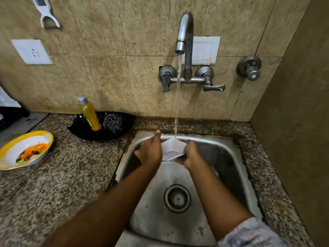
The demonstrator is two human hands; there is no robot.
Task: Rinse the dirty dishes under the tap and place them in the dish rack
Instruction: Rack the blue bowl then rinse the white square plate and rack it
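Both hands on a white bowl [172,148] over the sink [231,154], under the tap [185,32] stream. Left hand [150,152] gripping its left side, right hand [190,155] curled round its right. On the counter [71,175] at left, a yellow-rimmed plate [25,150].

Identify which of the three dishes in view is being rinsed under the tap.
The small white square dish, gripped by the left hand and right hand under the water. The yellow-rimmed bowl and black dish sit untouched on the counter.

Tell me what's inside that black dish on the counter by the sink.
The black dish holds a yellow bottle with a silver cap, leaning, and a steel scrubber beside it. Anything under those two is covered.
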